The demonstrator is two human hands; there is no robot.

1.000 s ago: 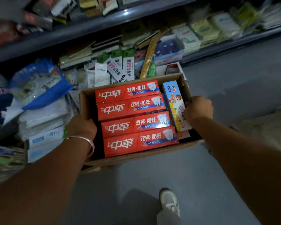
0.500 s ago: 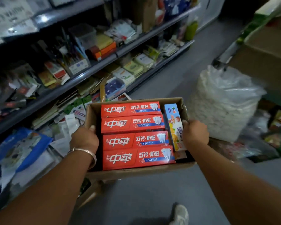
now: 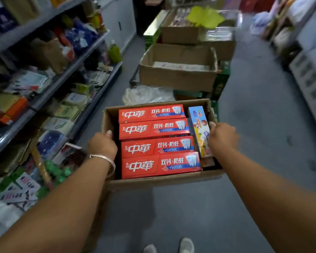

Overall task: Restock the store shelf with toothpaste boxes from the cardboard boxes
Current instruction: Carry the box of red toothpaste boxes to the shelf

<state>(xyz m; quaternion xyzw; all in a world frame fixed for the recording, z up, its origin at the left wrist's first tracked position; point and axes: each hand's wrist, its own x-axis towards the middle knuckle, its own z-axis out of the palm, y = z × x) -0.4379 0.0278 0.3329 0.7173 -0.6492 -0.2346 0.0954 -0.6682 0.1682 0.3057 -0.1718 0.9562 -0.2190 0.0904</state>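
**Carton of toothpaste carried down the aisle**

The left hand [image 3: 102, 146] grips the left wall of the cardboard box [image 3: 159, 179], thumb hooked over the rim; the right hand [image 3: 222, 136] clasps the right wall, fingers curled inside. Four red toothpaste boxes [image 3: 154, 147] lie stacked flat, a blue children's toothpaste box [image 3: 198, 125] at 3 o'clock beside them. Store shelf [image 3: 49, 88] at 9 o'clock; larger open cartons [image 3: 177, 75] at 12 o'clock, farther off.
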